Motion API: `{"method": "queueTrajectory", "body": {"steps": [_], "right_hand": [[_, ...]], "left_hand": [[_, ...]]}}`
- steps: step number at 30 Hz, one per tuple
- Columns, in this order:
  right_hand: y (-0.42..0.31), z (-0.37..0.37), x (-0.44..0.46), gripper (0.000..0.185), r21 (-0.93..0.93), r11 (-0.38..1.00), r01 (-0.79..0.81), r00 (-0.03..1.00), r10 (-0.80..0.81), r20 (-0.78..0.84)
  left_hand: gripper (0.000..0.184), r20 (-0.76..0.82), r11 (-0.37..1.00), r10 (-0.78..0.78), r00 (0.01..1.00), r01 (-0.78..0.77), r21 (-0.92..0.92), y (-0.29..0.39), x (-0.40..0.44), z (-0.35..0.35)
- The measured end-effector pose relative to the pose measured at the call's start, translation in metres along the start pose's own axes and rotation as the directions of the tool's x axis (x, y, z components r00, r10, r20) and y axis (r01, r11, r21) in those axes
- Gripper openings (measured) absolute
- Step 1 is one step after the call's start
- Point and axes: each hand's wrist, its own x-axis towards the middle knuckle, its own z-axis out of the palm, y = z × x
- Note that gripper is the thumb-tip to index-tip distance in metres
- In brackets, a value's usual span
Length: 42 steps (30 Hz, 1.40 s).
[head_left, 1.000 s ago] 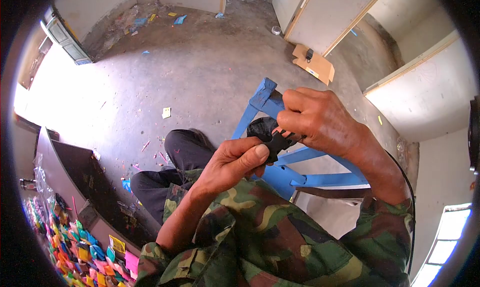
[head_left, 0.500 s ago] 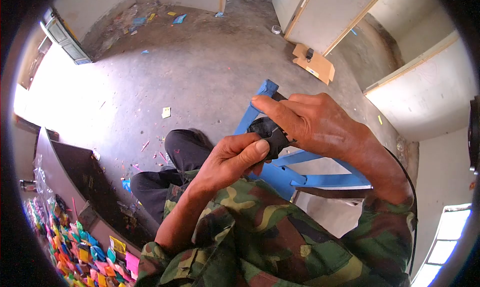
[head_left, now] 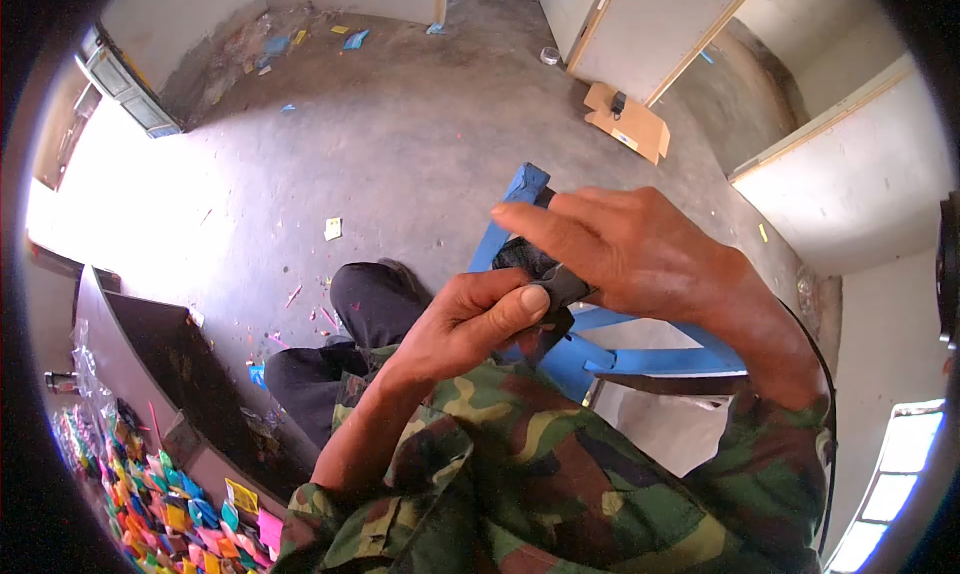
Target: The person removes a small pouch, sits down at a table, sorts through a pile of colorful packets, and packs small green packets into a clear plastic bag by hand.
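Note:
My left hand (head_left: pixel 465 324) pinches a dark, flexible black strip (head_left: pixel 568 286) between thumb and curled fingers. From the right, my right hand (head_left: pixel 640 254) closes on the same strip, its index finger reaching out along a blue bar. More black material (head_left: pixel 522 257) lies between the hands; its exact kind I cannot make out. Beneath and beyond it stands a blue frame (head_left: pixel 665 362), with an upright blue post (head_left: pixel 527 182) whose top looks wrapped. The fingertips of my right hand are partly hidden behind the strip.
To the lower left, many small colourful packets (head_left: pixel 180 514) lie beside a brown panel-sided box (head_left: pixel 120 324). Flattened cardboard (head_left: pixel 640 134) with a black object on it lies on the floor at the upper right. Scraps litter the concrete floor (head_left: pixel 400 114).
The black strip has turned between my hands, and its grey-black flat end now shows beside my left thumb. My right hand has shifted slightly left and down.

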Motion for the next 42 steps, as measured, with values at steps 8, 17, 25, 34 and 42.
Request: {"method": "queueTrajectory", "body": {"steps": [8, 17, 25, 34, 42], "right_hand": [[-0.008, -0.013, -0.014, 0.073, 0.140, 0.979, -0.150, 0.986, 0.159, -0.056], [-0.053, -0.014, -0.053, 0.048, 0.200, 0.918, -0.343, 0.898, 0.383, -0.216], [-0.089, 0.016, -0.122, 0.015, 0.673, 0.473, -0.569, 0.755, 0.626, 0.198], [-0.119, 0.018, -0.200, 0.057, 0.645, 0.055, -0.763, 0.003, 0.997, -0.081], [-0.099, -0.023, -0.162, 0.044, 0.577, 0.110, -0.809, -0.212, 0.861, -0.462]], "left_hand": [[0.046, -0.054, 0.997, 0.019, 0.998, -0.015, 0.073, 0.004, 0.003, 0.010], [0.045, -0.069, 0.995, 0.050, 0.996, -0.043, 0.095, -0.011, 0.011, 0.008], [0.028, -0.053, 0.936, 0.094, 0.994, -0.070, 0.344, -0.015, 0.015, -0.006], [0.039, -0.103, 0.819, 0.216, 0.971, -0.123, 0.561, -0.038, 0.017, -0.011], [0.036, -0.102, 0.762, 0.284, 0.953, -0.160, 0.628, -0.049, 0.009, -0.009]]}}
